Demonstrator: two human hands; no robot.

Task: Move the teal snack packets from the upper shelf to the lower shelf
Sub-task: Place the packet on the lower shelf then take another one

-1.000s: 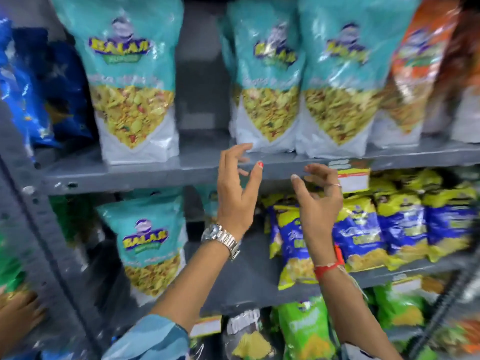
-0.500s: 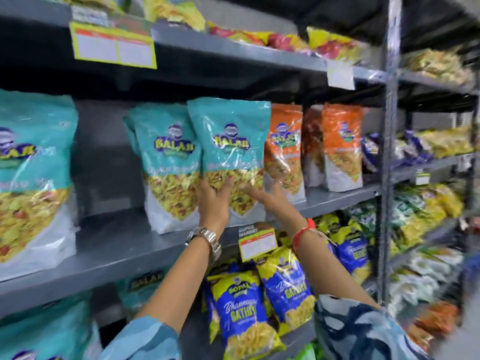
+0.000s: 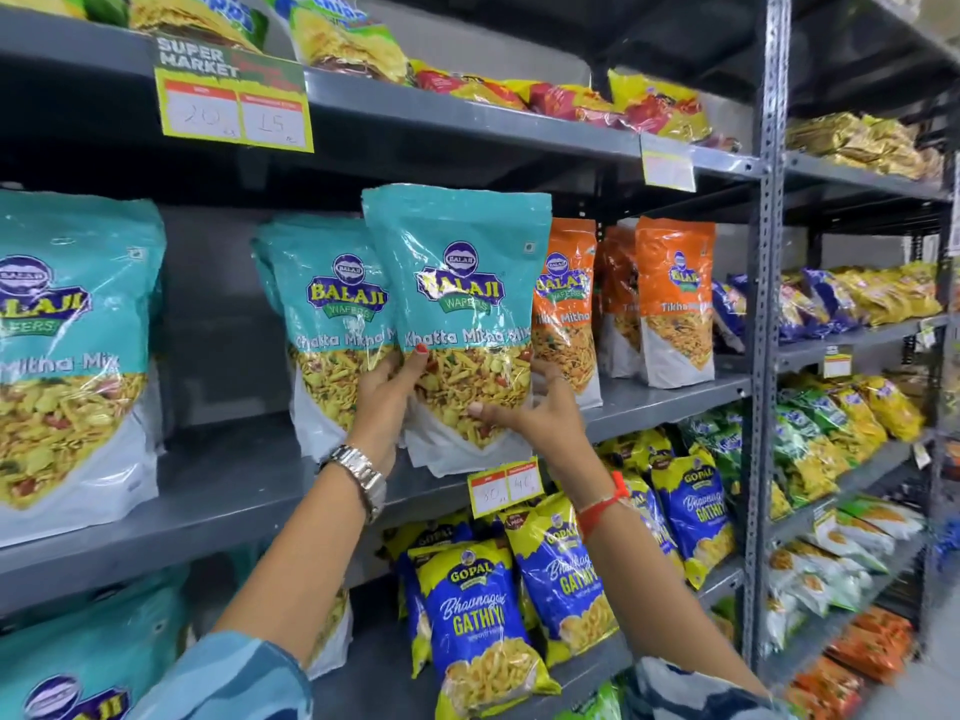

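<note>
A teal Balaji snack packet (image 3: 460, 298) is held upright just in front of the upper shelf (image 3: 218, 491), its base past the shelf's front edge. My left hand (image 3: 387, 402) grips its lower left side and my right hand (image 3: 530, 413) grips its lower right side. A second teal packet (image 3: 324, 314) stands on the shelf right behind it to the left. A third teal packet (image 3: 67, 356) stands at the far left. On the lower shelf, teal packets (image 3: 78, 662) show at the bottom left, partly cut off.
Orange Balaji packets (image 3: 672, 298) stand to the right on the same shelf. Blue and yellow Gopal packets (image 3: 478, 621) fill the lower shelf below my arms. A price tag (image 3: 506, 485) hangs on the shelf edge. A grey upright post (image 3: 763, 356) divides the racks at right.
The view swung up from the lower shelf to the upper one. Both hands rose, closed on the right-hand teal packet and lifted it forward off the shelf.
</note>
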